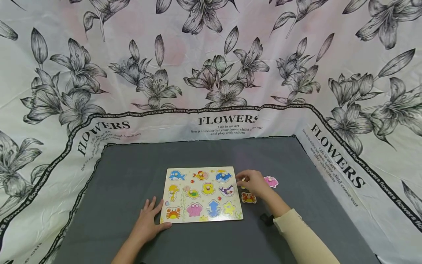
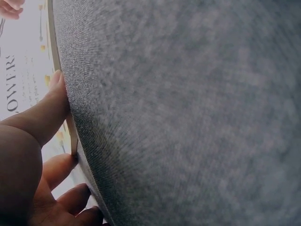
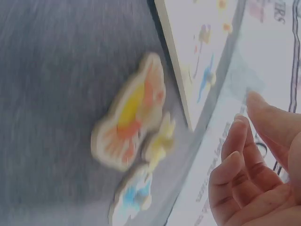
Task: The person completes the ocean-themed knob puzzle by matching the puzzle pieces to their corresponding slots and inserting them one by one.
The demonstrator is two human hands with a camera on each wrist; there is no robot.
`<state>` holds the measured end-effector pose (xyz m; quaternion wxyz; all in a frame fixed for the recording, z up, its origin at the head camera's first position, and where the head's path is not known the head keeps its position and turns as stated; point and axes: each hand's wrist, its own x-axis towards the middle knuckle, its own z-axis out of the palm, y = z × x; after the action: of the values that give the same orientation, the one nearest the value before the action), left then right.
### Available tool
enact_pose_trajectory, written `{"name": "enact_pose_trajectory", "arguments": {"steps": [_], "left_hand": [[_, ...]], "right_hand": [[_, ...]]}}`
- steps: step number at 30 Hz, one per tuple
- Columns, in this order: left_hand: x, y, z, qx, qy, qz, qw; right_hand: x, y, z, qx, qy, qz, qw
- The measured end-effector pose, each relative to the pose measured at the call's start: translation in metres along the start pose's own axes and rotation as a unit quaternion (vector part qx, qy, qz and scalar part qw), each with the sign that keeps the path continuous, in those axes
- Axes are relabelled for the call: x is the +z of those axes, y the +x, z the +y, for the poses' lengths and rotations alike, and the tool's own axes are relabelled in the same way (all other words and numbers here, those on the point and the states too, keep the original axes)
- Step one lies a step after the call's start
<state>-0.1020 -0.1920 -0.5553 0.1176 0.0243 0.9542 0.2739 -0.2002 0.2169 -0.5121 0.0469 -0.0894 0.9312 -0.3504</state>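
A wooden peg puzzle board (image 1: pixel 211 171) with sea-animal pieces lies on the grey cloth. My left hand (image 1: pixel 146 223) rests at its lower left corner, fingers spread, with the thumb touching the near edge and fingers by the left edge. Beyond the board's right edge, my right hand (image 1: pixel 255 182) hovers over loose pieces. In the right wrist view its thumb and fingers (image 3: pixel 229 170) are bent a little, a gap between them and nothing held. Below it are an orange crab piece (image 1: pixel 248 198), a small yellow piece (image 3: pixel 161 143) and a blue-and-white piece (image 3: pixel 134 197), blurred.
A pink piece (image 1: pixel 271 181) lies right of my right hand, partly behind it. A small black object (image 1: pixel 266 219) shows by the right sleeve (image 1: pixel 301 234). Grey cloth (image 1: pixel 197 154) surrounds the board, bordered by white flower-printed fabric (image 1: pixel 227 128).
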Motion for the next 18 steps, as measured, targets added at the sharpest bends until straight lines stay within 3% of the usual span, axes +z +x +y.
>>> {"name": "enact_pose_trajectory", "arguments": {"steps": [18], "left_hand": [[-0.001,0.000,0.000,-0.005,0.000,-0.007,1.0000]], "right_hand": [[-0.031,-0.014,0.051,0.014,-0.025,0.055,0.998]]}}
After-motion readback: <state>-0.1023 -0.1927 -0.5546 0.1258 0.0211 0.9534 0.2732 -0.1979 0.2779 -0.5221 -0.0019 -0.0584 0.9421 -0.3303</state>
